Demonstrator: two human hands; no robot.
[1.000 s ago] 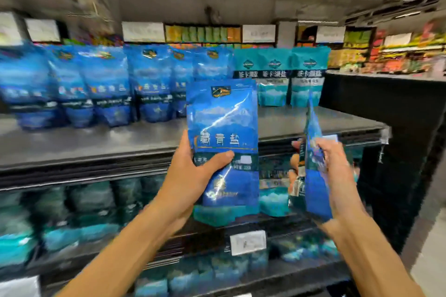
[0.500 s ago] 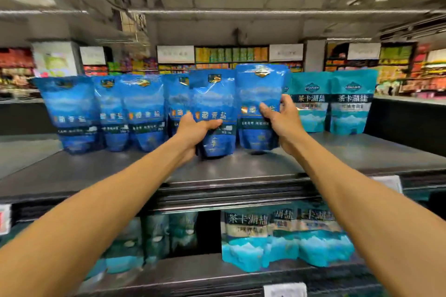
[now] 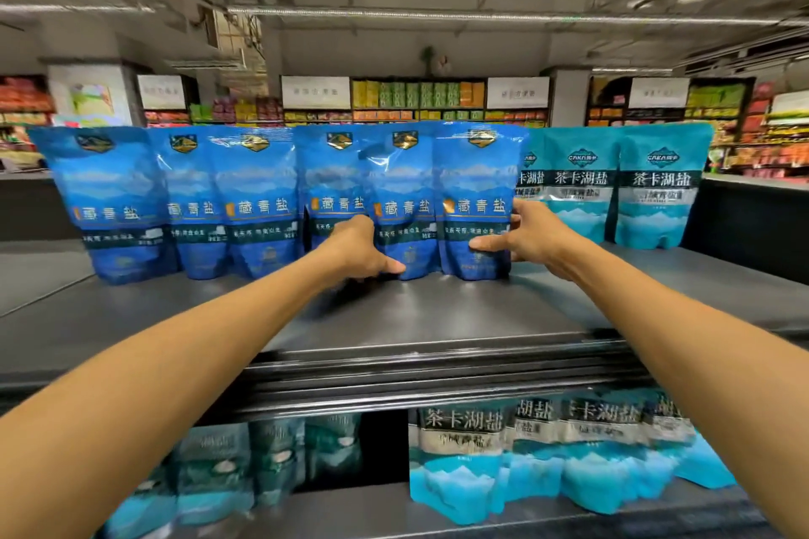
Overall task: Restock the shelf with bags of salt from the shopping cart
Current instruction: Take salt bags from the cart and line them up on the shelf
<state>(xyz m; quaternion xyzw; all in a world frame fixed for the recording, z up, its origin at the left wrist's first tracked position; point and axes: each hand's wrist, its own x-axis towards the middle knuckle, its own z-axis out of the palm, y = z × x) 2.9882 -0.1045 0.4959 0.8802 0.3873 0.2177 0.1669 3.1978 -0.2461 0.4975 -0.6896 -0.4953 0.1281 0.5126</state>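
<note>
1. Supermarket aisles with coloured goods and white signs filled the background behind a grey top shelf [image 3: 394,311].
2. On that shelf stood a row of upright dark-blue salt bags, and to their right three teal salt bags [image 3: 661,188] stood upright as well.
3. The left hand [image 3: 357,249] gripped the lower part of one blue bag [image 3: 405,197], thumb across its front; this bag stood on the shelf, overlapping the neighbour on its left.
4. The right hand [image 3: 532,236] held the rightmost blue bag [image 3: 477,197], thumb on its front and fingers curled round its right edge, just beside the nearest teal bag.
5. Below the shelf, more teal bags [image 3: 525,451] crowded a lower shelf [image 3: 372,508].
</note>
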